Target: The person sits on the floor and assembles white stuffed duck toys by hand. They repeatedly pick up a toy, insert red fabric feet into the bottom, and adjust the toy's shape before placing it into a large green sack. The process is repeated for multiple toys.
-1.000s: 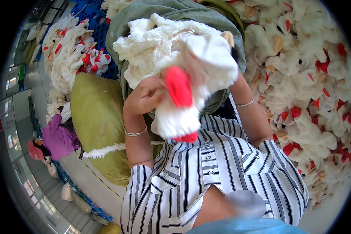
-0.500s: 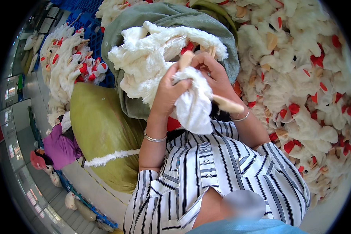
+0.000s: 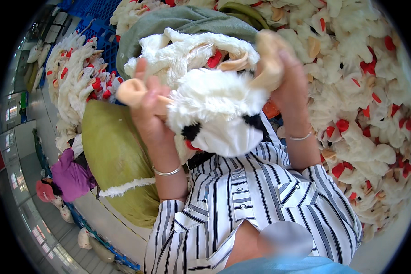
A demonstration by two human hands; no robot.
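Between my hands hangs an unstuffed plush animal head [image 3: 219,105], white and fluffy with black eye patches and a smooth white muzzle. My left hand [image 3: 151,112] is closed round its tan ear on the left, with the index finger sticking up. My right hand [image 3: 291,84], smeared by motion, grips the tan ear on the other side. Red cloth peeks out below the left eye patch. Just beyond the head, a heap of white plush covers [image 3: 176,50] fills a grey-green sack [image 3: 144,29]; one shows red and tan cloth.
Loose white plush pieces [image 3: 351,123] with red and tan parts pile up along the right. An olive sack [image 3: 116,160] stands at my left, a white furry strip [image 3: 128,187] across it. More plush covers [image 3: 73,77] lie by a blue plastic pallet [image 3: 102,34]. A person in purple [image 3: 73,176] is far left.
My hands have moved apart, from bunched together on the plush to one on each ear. The head has turned and opened out, so its eye patches and muzzle now show.
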